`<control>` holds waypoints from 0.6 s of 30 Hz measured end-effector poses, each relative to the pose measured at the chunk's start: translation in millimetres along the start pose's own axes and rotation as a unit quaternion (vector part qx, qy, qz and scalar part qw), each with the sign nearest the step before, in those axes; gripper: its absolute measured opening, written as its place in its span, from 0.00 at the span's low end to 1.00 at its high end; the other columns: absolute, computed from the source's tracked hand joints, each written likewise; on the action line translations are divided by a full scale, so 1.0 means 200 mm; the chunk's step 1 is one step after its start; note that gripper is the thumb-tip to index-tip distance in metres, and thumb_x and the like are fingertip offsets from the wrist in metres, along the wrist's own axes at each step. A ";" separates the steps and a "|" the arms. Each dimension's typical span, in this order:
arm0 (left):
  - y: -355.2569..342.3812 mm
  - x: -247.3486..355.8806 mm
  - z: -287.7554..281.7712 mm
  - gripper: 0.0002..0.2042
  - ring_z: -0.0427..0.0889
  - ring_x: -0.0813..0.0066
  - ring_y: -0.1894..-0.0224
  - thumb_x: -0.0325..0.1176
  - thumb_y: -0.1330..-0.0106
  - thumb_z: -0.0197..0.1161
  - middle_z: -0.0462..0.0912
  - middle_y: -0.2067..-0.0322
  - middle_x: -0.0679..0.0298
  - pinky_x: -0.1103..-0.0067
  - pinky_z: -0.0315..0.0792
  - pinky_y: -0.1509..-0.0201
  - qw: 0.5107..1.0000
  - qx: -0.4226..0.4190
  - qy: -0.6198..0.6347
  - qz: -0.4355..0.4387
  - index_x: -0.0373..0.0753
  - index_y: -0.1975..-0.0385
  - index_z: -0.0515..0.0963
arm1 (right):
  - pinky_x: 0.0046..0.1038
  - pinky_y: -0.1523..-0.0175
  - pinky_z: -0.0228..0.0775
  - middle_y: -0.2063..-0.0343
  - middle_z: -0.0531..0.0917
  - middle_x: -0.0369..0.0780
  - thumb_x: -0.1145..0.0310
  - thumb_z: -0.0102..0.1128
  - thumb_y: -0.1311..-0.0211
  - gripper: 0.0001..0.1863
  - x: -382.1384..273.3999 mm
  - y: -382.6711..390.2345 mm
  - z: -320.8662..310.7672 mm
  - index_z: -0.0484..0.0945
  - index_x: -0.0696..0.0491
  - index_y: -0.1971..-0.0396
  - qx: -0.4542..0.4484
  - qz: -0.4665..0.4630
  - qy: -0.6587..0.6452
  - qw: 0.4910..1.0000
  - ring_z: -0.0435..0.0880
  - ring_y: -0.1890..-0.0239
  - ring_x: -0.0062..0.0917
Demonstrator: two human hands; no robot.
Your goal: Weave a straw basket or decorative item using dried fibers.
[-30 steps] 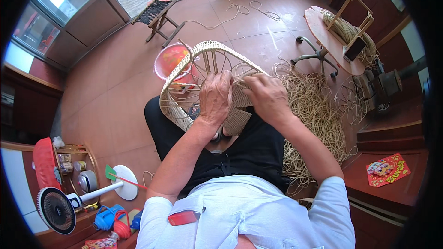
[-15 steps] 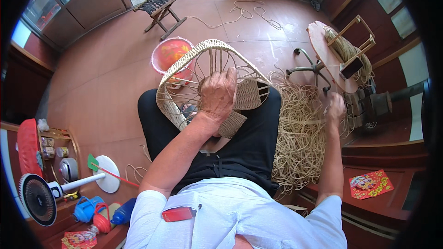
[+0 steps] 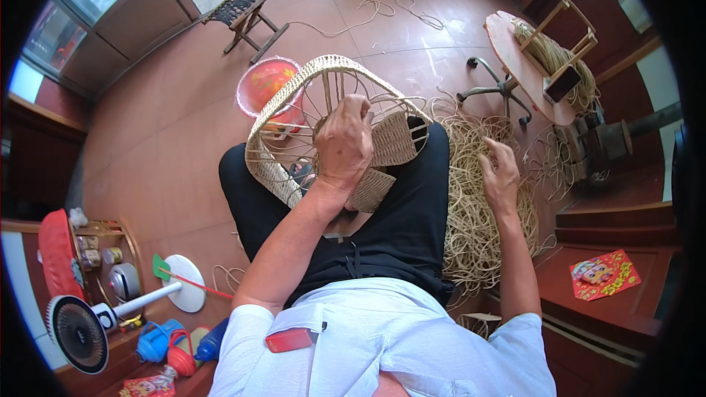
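Observation:
A woven cord frame (image 3: 273, 129) rests on my lap, with a braided curved rim, spoke-like strands and densely woven panels (image 3: 395, 138) at its right side. My left hand (image 3: 343, 143) is closed on the middle of it, where the strands run together; its fingertips are partly hidden. My right hand (image 3: 501, 175) is raised over a large heap of loose tan cord (image 3: 471, 235) at my right. Its thumb and fingers are curved with a gap between them, and I see no cord clearly held there.
A pink basin (image 3: 268, 88) stands beyond the frame, near a folding stool (image 3: 250, 18). On the right, a round-topped stand (image 3: 507, 51) on a wheeled base carries a cord coil (image 3: 544, 55) and a phone (image 3: 562, 84). A white fan (image 3: 77, 334) stands at lower left.
My right hand has come in from the far right toward the frame and is less blurred. My left hand keeps its hold on the frame. The whole view has shifted slightly.

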State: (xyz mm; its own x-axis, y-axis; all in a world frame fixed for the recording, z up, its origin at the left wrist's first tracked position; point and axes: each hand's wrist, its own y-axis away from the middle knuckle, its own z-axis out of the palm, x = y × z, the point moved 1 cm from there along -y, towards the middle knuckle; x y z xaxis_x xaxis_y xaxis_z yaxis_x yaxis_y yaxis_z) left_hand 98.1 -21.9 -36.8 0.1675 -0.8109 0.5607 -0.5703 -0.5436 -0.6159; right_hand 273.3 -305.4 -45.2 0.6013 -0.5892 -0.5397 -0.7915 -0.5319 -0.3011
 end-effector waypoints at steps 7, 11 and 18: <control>0.01 -0.05 -0.19 0.07 0.70 0.89 0.75 0.28 0.22 0.60 0.79 0.69 0.71 0.88 0.65 0.74 0.779 -0.107 0.528 -0.322 0.41 0.50 0.71 | 0.38 0.45 0.81 0.56 0.88 0.45 0.77 0.68 0.34 0.14 -0.63 -0.07 0.35 0.87 0.51 0.49 0.020 -0.185 -0.188 0.964 0.88 0.51 0.41; 0.09 -0.19 -0.36 0.06 0.66 0.91 0.78 0.30 0.19 0.58 0.79 0.70 0.71 0.90 0.57 0.78 0.780 -0.101 0.511 -0.346 0.41 0.48 0.71 | 0.39 0.45 0.79 0.57 0.87 0.42 0.76 0.67 0.35 0.15 -0.80 -0.08 0.50 0.87 0.50 0.49 0.015 -0.200 -0.203 0.958 0.87 0.52 0.40; 0.20 -0.32 -0.74 0.13 0.63 0.90 0.78 0.32 0.20 0.60 0.73 0.72 0.73 0.89 0.60 0.76 0.802 -0.049 0.469 -0.366 0.41 0.41 0.73 | 0.39 0.47 0.73 0.61 0.83 0.36 0.65 0.74 0.39 0.11 -0.89 -0.06 0.62 0.88 0.45 0.57 0.045 -0.215 -0.114 0.969 0.81 0.56 0.34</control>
State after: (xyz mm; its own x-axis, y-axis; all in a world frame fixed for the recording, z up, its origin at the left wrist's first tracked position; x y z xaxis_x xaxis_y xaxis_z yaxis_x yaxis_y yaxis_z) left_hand -55.1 39.3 -15.5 -0.1670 0.2624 0.9504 -0.6637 -0.7428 0.0885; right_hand 162.9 -118.2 -43.6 0.8452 -0.1701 -0.5067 -0.4865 -0.6374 -0.5976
